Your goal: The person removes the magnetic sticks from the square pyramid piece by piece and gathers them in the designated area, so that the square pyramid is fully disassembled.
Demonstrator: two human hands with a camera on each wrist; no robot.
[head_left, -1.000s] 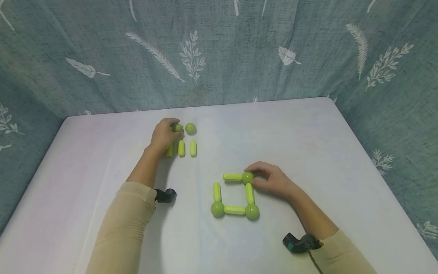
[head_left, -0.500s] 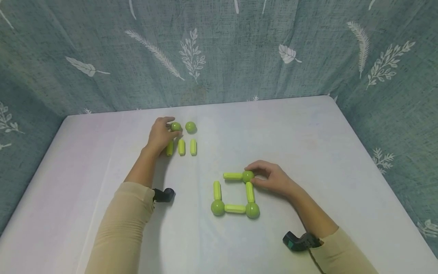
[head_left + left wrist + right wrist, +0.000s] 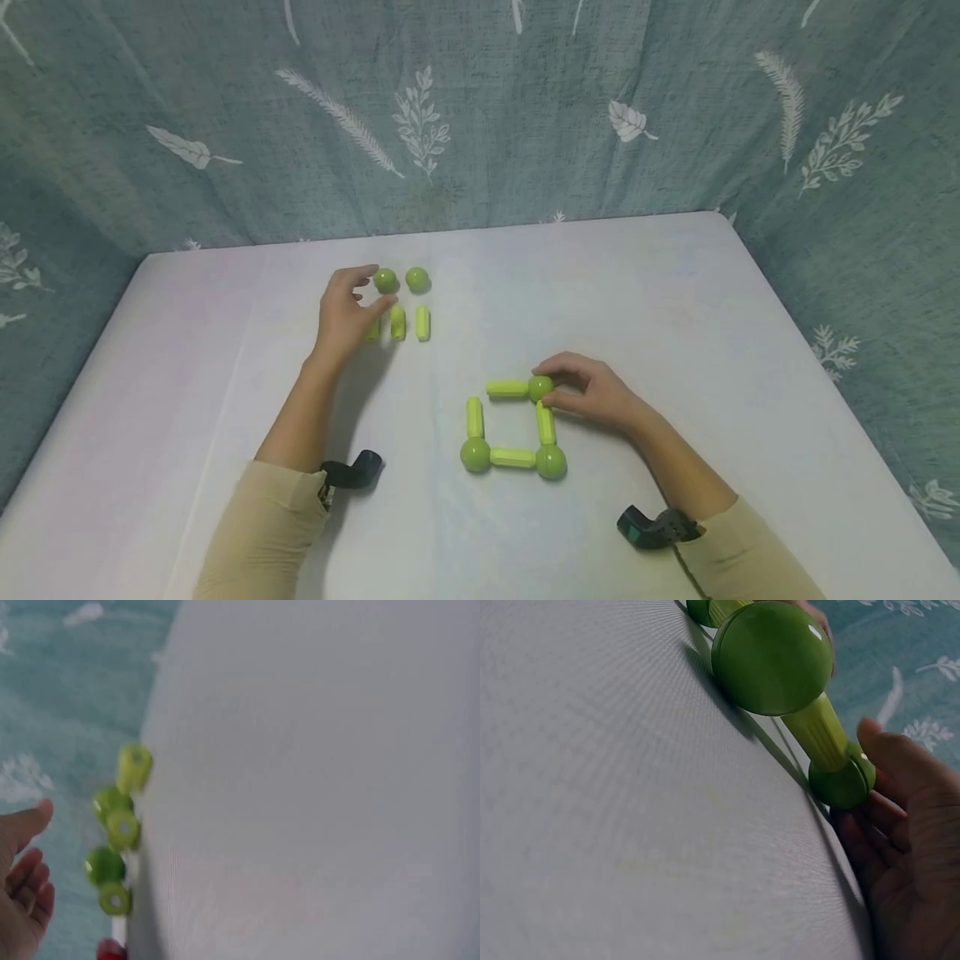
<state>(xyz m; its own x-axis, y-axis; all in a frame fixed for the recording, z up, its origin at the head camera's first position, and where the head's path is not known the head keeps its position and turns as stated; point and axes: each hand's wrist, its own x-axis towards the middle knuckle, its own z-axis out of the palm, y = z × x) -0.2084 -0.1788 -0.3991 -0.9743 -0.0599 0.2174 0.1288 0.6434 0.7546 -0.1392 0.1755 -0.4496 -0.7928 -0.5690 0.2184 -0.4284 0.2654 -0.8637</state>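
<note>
Two loose green balls sit upper left; left hand has let go, fingers now spread, empty. Right hand keeps pinching the square's corner ball.

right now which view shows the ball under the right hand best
The right wrist view: the ball fills the near frame, joined to a rod, with the right hand touching it. The head view shows it small and partly covered. The left wrist view misses it.
</note>
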